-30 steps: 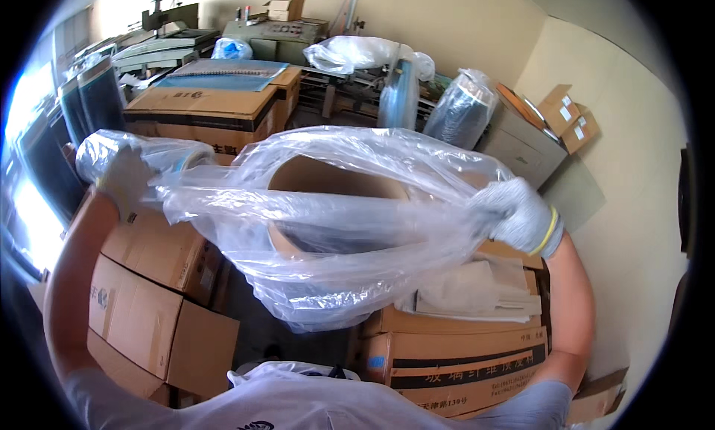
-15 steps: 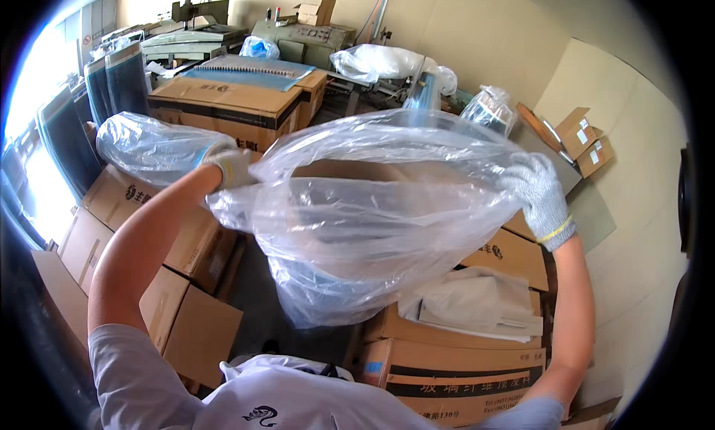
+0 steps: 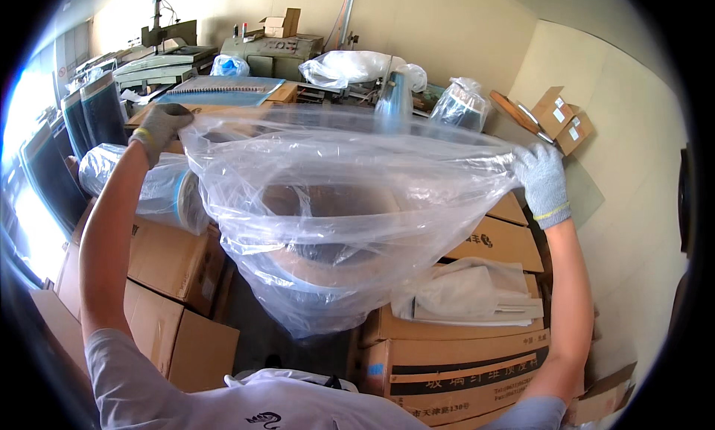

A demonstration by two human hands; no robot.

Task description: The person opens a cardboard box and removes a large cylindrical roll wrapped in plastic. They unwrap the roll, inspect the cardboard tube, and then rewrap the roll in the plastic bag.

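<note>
A large clear plastic bag (image 3: 417, 229) is stretched wide between my two gloved hands. My left hand (image 3: 165, 125), in a grey knit glove, is closed on the bag's upper left corner. On the other side my right hand (image 3: 542, 178), gloved alike, grips the upper right corner. The bag's edge is pulled almost straight between them. Through the film shows the round open end of a wide brown cylinder (image 3: 328, 262), its lower rim bluish. How much of the cylinder sits inside the bag I cannot tell.
At left, a plastic-wrapped roll (image 3: 160, 188) lies on cardboard boxes (image 3: 167, 255). Printed cartons (image 3: 454, 370) at right carry a white sheet (image 3: 469, 292). Behind stand machines (image 3: 272, 54), another wrapped roll (image 3: 459, 106) and small open boxes (image 3: 562, 121). Dark panels (image 3: 56, 166) lean at far left.
My left hand has moved up and outward, drawing the bag's mouth from a wide loop into a nearly straight edge. My right hand has shifted slightly. The view has tilted a little.
</note>
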